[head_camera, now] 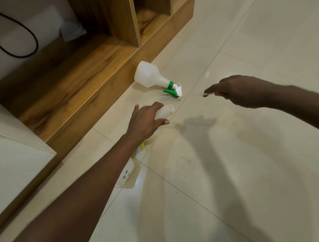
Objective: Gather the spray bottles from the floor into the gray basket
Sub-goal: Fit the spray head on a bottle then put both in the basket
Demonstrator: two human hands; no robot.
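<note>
Gripping a capless white bottle (pixel 163 111) on the tiled floor (pixel 244 33) with the left hand (pixel 145 122), fingers curled over its body. Pinching a thin clear tube (pixel 195 95) in the right hand (pixel 238 91). Just beyond, lying on its side beside the wooden shelf base (pixel 84 85): a white spray bottle (pixel 150 74) with green trigger. Partly hidden under the left forearm: another white bottle (pixel 129 173).

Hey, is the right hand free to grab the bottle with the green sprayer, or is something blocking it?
Probably not yet. The floor between the right hand and the green-sprayer bottle looks open, but that hand already pinches a thin clear tube, so it would likely have to drop that first.
</note>
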